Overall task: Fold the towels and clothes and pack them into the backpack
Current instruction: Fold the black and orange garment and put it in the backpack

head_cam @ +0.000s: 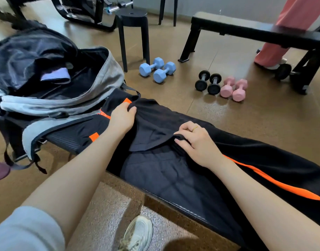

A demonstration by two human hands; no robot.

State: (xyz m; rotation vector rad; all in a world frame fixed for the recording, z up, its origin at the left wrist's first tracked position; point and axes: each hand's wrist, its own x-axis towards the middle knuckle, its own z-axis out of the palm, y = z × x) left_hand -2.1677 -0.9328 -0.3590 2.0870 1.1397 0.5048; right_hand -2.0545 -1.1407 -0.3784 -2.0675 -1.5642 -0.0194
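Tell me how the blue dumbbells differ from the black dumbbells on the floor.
The blue dumbbells have faceted, coated heads and blue handles; the black dumbbells have round disc ends on shiny metal handles. The blue pair lies nearer the black stool; the black pair lies right beside the pink dumbbells. Both are pairs lying side by side on the floor.

left hand (122,119) pinching, right hand (197,142) pinching

A black bench (175,201) carries dark clothes (173,171) (orange-striped) and a backpack (65,87).
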